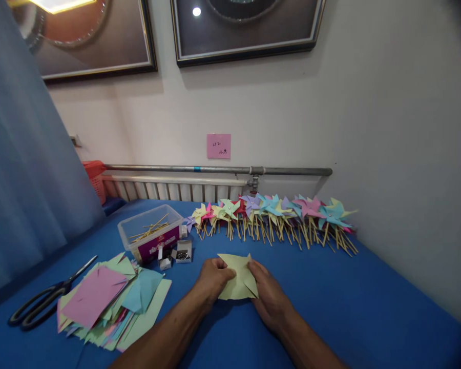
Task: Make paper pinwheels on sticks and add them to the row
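Observation:
A pale yellow-green paper square (pixel 236 279) lies on the blue table (pixel 349 302) in front of me, with cut corners partly folded. My left hand (pixel 212 279) pinches its left side with curled fingers. My right hand (pixel 267 292) presses on its right side, fingers bent over a folded flap. Both hands rest on the tabletop with the paper between them.
A heap of coloured paper squares (pixel 107 300) lies at the left, with black scissors (pixel 48 300) beside it. A clear tub of wooden sticks (pixel 151 233) and small boxes of pins (pixel 180 252) stand behind. A row of finished pinwheels (pixel 276 215) lines the wall.

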`<state>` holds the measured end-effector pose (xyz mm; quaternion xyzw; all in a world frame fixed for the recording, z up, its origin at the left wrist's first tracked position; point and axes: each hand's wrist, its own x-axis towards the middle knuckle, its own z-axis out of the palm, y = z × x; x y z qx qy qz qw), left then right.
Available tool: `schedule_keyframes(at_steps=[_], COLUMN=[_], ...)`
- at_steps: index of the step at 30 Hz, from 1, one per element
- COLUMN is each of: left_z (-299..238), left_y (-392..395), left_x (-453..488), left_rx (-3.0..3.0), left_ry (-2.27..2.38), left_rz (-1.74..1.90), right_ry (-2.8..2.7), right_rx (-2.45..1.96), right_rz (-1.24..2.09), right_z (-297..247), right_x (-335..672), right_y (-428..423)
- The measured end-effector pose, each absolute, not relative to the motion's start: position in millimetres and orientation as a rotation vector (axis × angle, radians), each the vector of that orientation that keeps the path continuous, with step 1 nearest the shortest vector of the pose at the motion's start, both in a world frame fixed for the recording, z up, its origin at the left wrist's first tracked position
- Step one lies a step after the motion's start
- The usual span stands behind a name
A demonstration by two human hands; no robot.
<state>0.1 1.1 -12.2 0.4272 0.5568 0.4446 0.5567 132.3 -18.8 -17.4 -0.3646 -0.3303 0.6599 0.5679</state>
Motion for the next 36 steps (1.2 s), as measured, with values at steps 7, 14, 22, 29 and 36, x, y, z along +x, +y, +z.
schedule_keyframes(at_steps=[7, 14, 22, 29, 36], left_z=[-7.2, -3.2, -1.0, 1.2, 7.2], left_y=[-1.6, -1.2, -3.4, -5.0, -8.2], left_x=[0.4, -0.9, -3.1, -2.5, -2.5], left_rx=[1.052, 1.013, 0.967, 0.969, 0.958], left_ry=[1.356, 1.344, 1.251, 1.281, 1.234], left_rz=[1.007, 0.973, 0.981, 0.976, 0.979], right_ry=[-0.807, -0.979, -1.022, -1.025, -1.055], right_rx=[-0.856, -0.982, -1.074, -1.131, -1.108], right_rz=[1.627, 1.574, 1.469, 1.401, 1.401], right_z=[-15.3, -21.7, -23.5, -28.3, -31.3], right_x=[137.6, 141.1, 140.8, 138.6, 139.3], right_y=[-18.6, -13.6, -12.2, -8.9, -5.5])
